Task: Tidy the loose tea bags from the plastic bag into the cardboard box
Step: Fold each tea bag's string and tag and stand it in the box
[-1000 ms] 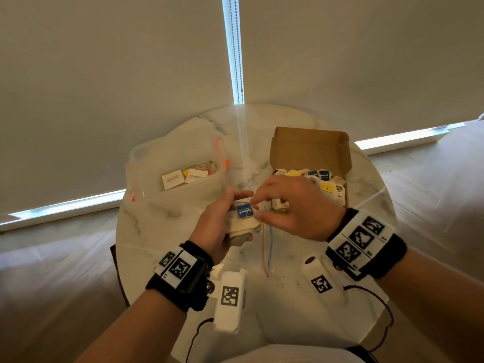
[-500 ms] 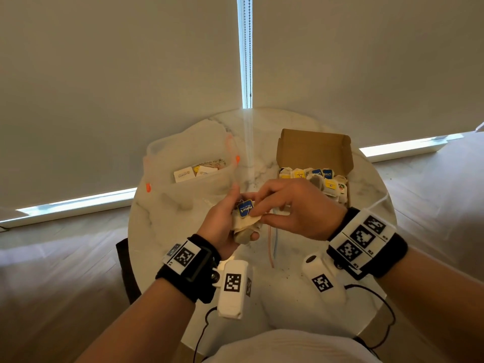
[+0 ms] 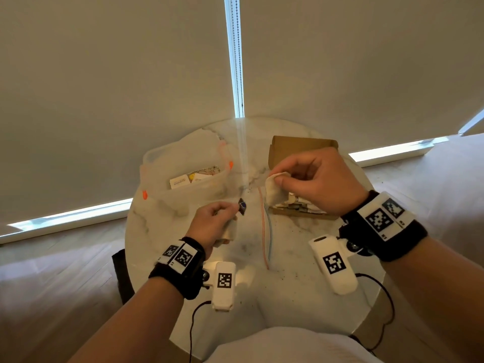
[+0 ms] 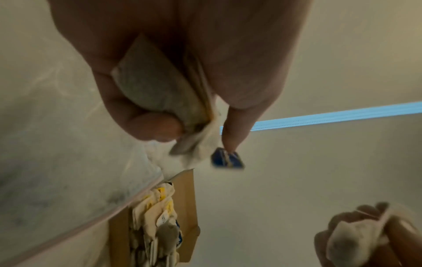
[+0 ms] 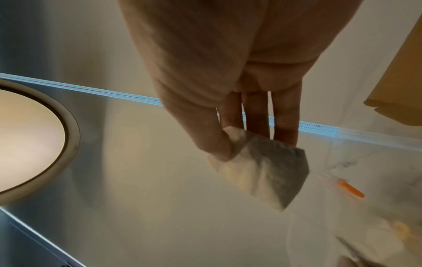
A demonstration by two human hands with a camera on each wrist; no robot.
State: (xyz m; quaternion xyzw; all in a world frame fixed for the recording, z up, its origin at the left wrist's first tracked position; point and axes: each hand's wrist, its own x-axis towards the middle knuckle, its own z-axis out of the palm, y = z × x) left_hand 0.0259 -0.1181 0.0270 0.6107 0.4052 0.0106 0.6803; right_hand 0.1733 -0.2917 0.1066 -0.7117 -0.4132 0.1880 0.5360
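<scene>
Pinching one tea bag (image 3: 275, 191) between thumb and fingertips, right hand (image 3: 318, 183) hangs above the near-left corner of the cardboard box (image 3: 301, 146). Left hand (image 3: 212, 226) grips a small bunch of tea bags (image 4: 160, 90) in curled fingers, a blue tag (image 3: 242, 206) sticking out past the fingertips. Round marble table (image 3: 262, 284) carries all: clear plastic bag (image 3: 183, 174) far left with a few sachets inside, box far right, open, tea bags packed in it. Orange and blue strings (image 3: 265, 231) lie between the hands.
</scene>
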